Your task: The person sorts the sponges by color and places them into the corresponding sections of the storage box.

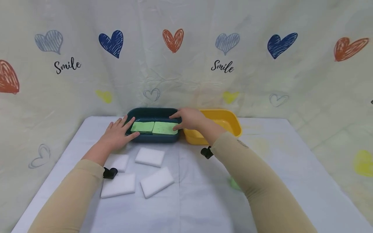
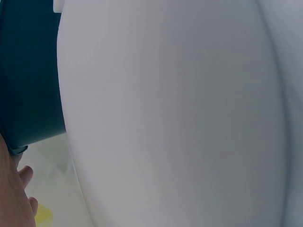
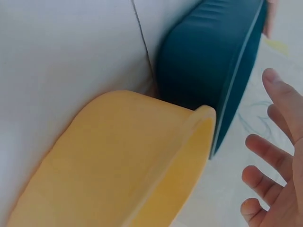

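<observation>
A dark teal plastic bin (image 1: 155, 138) stands at the back, with two light green sponge-like blocks (image 1: 142, 127) side by side in it. My left hand (image 1: 116, 133) is at the bin's left end, fingers spread over the rim and thumb reaching along the front. Over the right end is my right hand (image 1: 190, 119), thumb and fingers apart, fingertips close by the right green block (image 1: 164, 128). The right wrist view shows that hand (image 3: 279, 170) with loosely bent fingers and nothing between them. A yellow bin (image 1: 196, 138) sits just right of the teal one, partly behind my right forearm.
Several white sponge-like blocks (image 1: 150, 157) lie on the white-covered table in front of the teal bin, some partly under my left wrist. A bit of something green (image 1: 234, 184) peeks out beside my right sleeve. Behind the table hangs a heart-patterned cloth (image 1: 186, 74).
</observation>
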`<action>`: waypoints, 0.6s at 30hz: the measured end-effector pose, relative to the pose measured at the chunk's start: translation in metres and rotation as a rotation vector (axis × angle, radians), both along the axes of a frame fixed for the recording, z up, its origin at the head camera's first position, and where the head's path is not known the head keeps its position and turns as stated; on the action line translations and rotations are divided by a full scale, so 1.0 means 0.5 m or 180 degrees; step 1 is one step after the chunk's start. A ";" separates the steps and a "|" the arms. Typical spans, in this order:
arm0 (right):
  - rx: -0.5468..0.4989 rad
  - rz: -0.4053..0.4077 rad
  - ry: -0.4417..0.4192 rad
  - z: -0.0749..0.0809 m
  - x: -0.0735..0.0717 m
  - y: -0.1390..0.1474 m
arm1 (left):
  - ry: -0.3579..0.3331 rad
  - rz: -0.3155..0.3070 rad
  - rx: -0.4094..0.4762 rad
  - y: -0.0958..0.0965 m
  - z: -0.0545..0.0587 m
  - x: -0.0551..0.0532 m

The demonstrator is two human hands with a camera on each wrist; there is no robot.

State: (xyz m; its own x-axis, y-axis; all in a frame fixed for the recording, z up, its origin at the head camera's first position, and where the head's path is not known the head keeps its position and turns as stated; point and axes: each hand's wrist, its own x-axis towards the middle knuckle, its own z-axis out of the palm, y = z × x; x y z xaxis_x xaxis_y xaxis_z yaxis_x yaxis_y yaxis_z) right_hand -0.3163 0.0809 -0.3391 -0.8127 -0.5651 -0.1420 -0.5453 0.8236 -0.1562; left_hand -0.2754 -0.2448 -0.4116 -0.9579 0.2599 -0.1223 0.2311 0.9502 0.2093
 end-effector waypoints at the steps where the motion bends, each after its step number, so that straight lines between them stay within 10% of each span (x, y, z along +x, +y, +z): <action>1: -0.0034 -0.0015 0.0006 0.003 0.004 0.005 | -0.0002 0.0000 0.0003 -0.001 0.000 0.000; 18: -0.0307 -0.0274 -0.0174 0.036 0.089 0.149 | 0.0021 -0.0029 0.0056 0.003 0.001 0.009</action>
